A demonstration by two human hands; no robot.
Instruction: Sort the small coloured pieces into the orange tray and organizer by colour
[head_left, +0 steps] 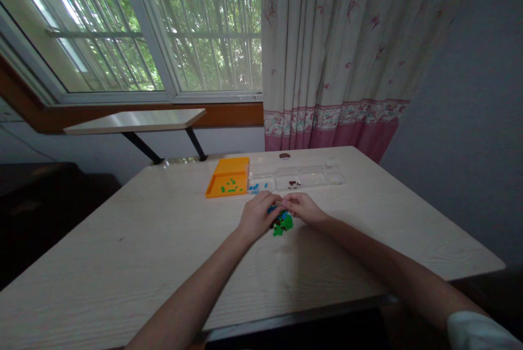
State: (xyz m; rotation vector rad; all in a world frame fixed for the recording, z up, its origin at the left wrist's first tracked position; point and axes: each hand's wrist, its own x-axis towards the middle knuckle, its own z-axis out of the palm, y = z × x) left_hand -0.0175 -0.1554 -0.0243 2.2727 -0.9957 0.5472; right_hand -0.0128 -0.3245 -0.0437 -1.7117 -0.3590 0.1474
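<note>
My left hand (258, 212) is closed around a small model of building bricks (283, 222), with green, blue and dark brown pieces showing. It is held over the table near the middle. My right hand (303, 207) meets it from the right, thumb and fingers pinched together at the model's upper edge. Whatever lies between those right fingertips is too small to make out. Part of the model is hidden behind the left fingers.
Beyond my hands, an orange tray (210, 191) holds several loose green bricks. Beside it, a clear compartment box (314, 178) has blue bricks and dark brown pieces in separate compartments. A raised shelf (139, 120) stands at the table's back left, under the window.
</note>
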